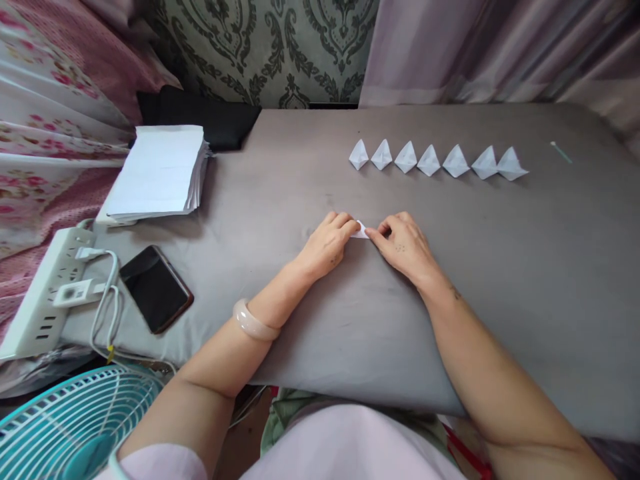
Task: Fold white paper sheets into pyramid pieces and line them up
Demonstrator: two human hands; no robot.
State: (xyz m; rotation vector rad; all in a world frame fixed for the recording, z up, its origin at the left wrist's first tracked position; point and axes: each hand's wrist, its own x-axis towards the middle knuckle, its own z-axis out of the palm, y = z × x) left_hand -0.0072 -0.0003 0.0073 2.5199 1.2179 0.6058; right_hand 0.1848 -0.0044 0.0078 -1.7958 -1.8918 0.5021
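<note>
A small piece of folded white paper (361, 231) lies on the grey cloth between my hands, partly hidden by fingers. My left hand (331, 241) is closed over its left part, fingertips pressing down on it. From the other side my right hand (403, 245) pinches the paper's right end between thumb and curled fingers. Beyond my hands, several folded white paper shapes (405, 158) with pointed tops stand in a row. The two at the row's right end touch each other.
At the left are a stack of white paper (156, 172), a black folded cloth or bag (215, 117), a dark phone (157, 289) and a white power strip (43, 297) with cables. A turquoise fan (90, 427) stands below the table edge. A thin stick (561, 153) lies far right.
</note>
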